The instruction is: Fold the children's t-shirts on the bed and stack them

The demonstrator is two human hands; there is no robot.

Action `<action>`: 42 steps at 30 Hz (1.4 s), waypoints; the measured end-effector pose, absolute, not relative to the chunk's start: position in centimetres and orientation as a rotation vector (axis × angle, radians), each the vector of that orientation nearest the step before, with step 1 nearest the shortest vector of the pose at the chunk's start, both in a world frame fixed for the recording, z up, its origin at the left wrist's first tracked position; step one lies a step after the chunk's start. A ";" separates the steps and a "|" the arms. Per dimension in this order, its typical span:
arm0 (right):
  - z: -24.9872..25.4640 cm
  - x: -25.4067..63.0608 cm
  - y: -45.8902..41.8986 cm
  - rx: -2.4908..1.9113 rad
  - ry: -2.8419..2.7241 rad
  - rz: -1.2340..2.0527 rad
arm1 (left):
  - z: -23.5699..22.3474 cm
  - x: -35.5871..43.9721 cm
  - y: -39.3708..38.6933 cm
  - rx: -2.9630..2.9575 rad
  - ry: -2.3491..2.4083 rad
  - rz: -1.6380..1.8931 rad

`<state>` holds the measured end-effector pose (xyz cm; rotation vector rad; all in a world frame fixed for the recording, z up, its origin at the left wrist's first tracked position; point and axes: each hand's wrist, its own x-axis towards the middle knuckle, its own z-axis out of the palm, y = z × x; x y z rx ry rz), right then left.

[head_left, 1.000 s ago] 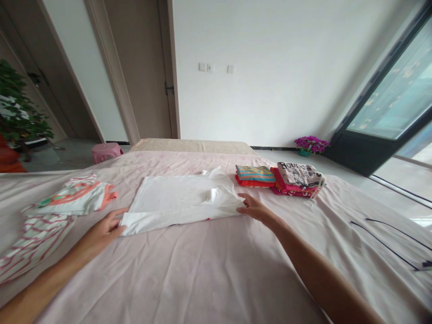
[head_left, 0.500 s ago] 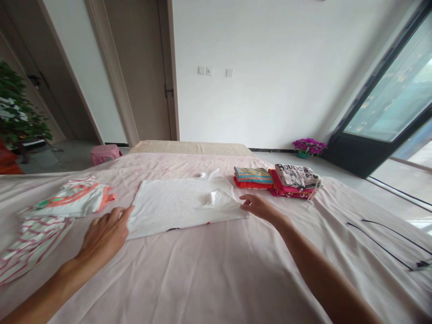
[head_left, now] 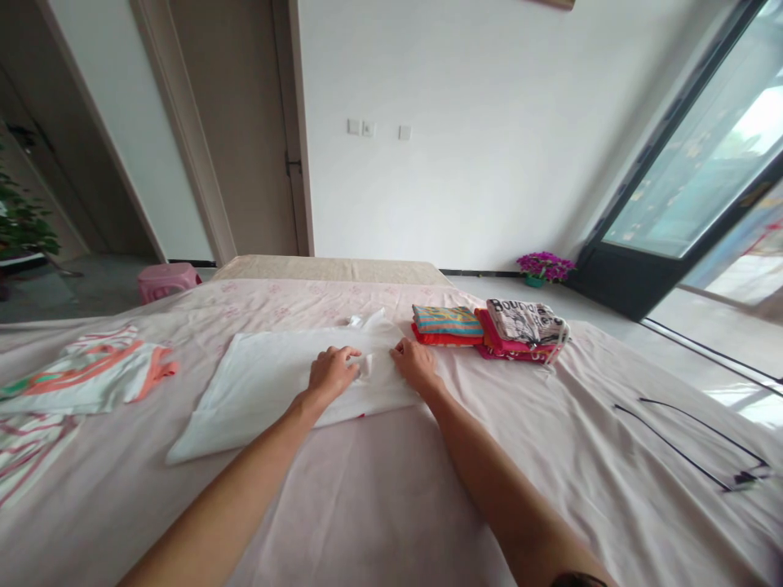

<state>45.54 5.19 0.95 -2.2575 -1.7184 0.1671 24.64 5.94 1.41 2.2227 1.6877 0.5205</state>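
Observation:
A white garment (head_left: 263, 383) lies folded flat on the pink bedsheet (head_left: 397, 489). My left hand (head_left: 331, 371) rests on the garment's right part, fingers curled down onto a bunched sleeve. My right hand (head_left: 413, 364) lies on the garment's right edge, fingers bent and pressing the cloth. The two hands are close together, a small gap between them.
Two stacks of folded clothes (head_left: 489, 328) sit just right of my hands. A striped orange and white garment (head_left: 91, 377) and another striped piece (head_left: 30, 448) lie at the left. Black hangers (head_left: 691, 444) lie at the right. A pink stool (head_left: 166, 280) stands beyond the bed.
My left hand left the garment's left corner and moved right onto its bunched sleeve. My right hand slid a little left onto the cloth. The view shifted right.

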 end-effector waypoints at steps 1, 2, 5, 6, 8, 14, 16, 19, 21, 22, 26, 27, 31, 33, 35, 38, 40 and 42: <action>0.7 45.6 5.2 -2.256 -1.715 0.169 | 1.1 25.0 6.3 2.230 1.678 0.505; 0.5 45.7 5.2 -2.252 -1.711 0.171 | 0.8 25.2 6.7 2.234 1.673 0.489; 0.1 45.9 5.3 -2.229 -1.710 0.174 | 0.1 25.6 7.5 2.230 1.688 0.451; 0.1 45.9 5.3 -2.224 -1.709 0.167 | 0.0 25.7 7.7 2.229 1.694 0.445; 0.0 45.9 5.3 -2.224 -1.704 0.153 | -0.2 25.7 8.1 2.228 1.710 0.446; -0.2 46.0 5.5 -2.232 -1.692 0.147 | -0.2 25.2 8.4 2.274 1.778 0.521; -0.4 46.1 5.6 -2.234 -1.680 0.134 | -0.3 25.0 8.2 2.370 1.779 0.555; -0.5 46.1 5.7 -2.225 -1.679 0.117 | -0.3 24.9 7.4 2.503 1.805 0.642; -0.5 46.0 5.6 -2.228 -1.686 0.114 | -0.1 24.9 6.7 2.558 1.778 0.764; -0.5 45.8 5.5 -2.232 -1.690 0.103 | 0.1 25.0 6.3 2.612 1.694 0.827; -0.3 45.3 5.3 -2.179 -1.786 -0.090 | 0.5 25.2 4.4 2.892 1.014 0.757; -0.2 45.2 5.2 -2.154 -1.824 -0.140 | 0.3 25.2 3.9 2.919 0.940 0.678; 0.6 45.5 5.0 -2.193 -1.871 -0.157 | -0.9 24.7 2.4 2.921 1.200 0.523; 1.0 45.5 4.8 -2.215 -1.862 -0.173 | -1.4 24.5 2.0 2.921 1.331 0.555; 1.1 45.0 4.6 -2.149 -1.901 -0.201 | -1.7 24.6 1.8 2.946 1.297 0.578; 0.4 43.8 4.0 -1.875 -2.120 -0.167 | -1.9 25.0 1.5 2.936 1.151 0.476; -0.5 43.4 3.8 -1.722 -2.283 -0.131 | -1.9 25.0 1.5 2.890 1.137 0.385; -1.5 43.6 3.8 -1.726 -2.347 -0.120 | -1.9 24.3 1.6 2.873 1.103 0.329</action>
